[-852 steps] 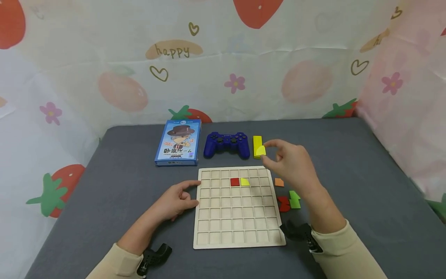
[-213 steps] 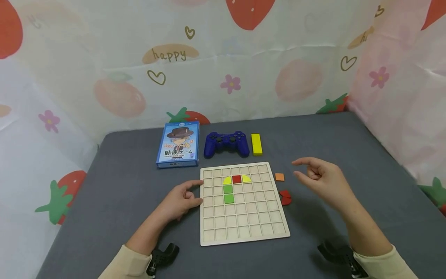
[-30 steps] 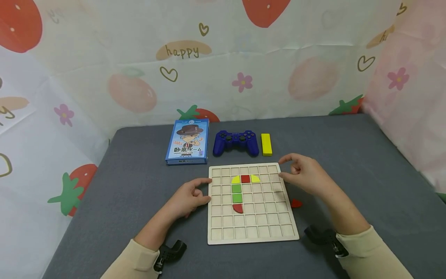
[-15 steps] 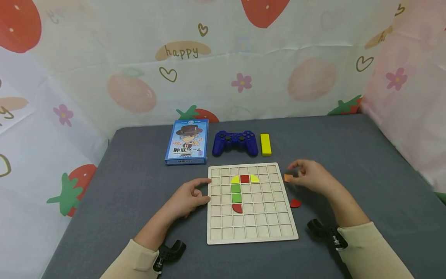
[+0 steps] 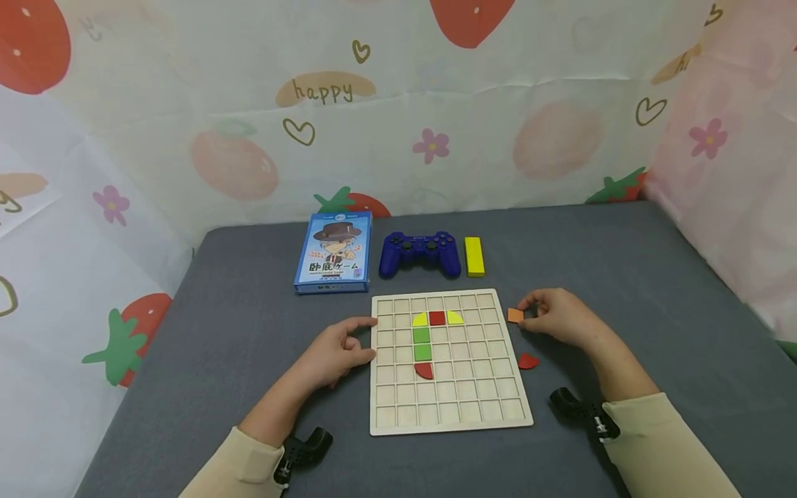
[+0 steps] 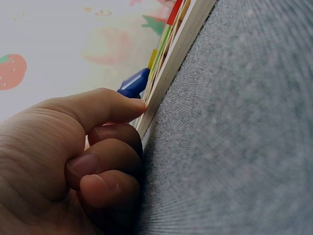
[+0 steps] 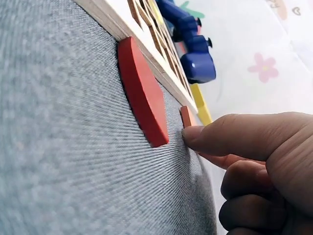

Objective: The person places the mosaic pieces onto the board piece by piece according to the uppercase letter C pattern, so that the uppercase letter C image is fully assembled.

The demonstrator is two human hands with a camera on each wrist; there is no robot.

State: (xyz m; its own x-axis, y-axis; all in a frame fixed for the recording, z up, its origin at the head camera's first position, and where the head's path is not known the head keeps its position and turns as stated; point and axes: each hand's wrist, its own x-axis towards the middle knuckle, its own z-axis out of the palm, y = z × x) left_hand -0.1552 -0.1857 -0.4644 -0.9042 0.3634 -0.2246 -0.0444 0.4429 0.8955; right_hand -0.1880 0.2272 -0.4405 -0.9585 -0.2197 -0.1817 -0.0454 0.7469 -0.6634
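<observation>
A wooden grid board point(image 5: 451, 394) lies flat on the table. On it sit two yellow quarter-circle tiles point(image 5: 455, 318) with a red square tile point(image 5: 437, 317) between them, two green square tiles point(image 5: 422, 352) and a red quarter-circle tile point(image 5: 424, 371). My left hand point(image 5: 336, 354) touches the board's left edge with index finger and thumb apart, other fingers curled. My right hand point(image 5: 560, 319) pinches an orange square tile point(image 5: 515, 315) on the cloth beside the board's right edge. In the right wrist view a loose red rounded tile point(image 7: 142, 93) lies against the board.
Behind the board are a blue game box point(image 5: 333, 252), a dark blue game controller point(image 5: 420, 254) and a yellow block point(image 5: 474, 256). A grey cloth point(image 5: 623, 297) covers the table. A printed curtain point(image 5: 467, 90) hangs behind.
Over the last second my right hand moved from the board's upper right edge onto the orange tile. Since the oldest frame, yellow, green and red tiles have come onto the board. The left hand stays.
</observation>
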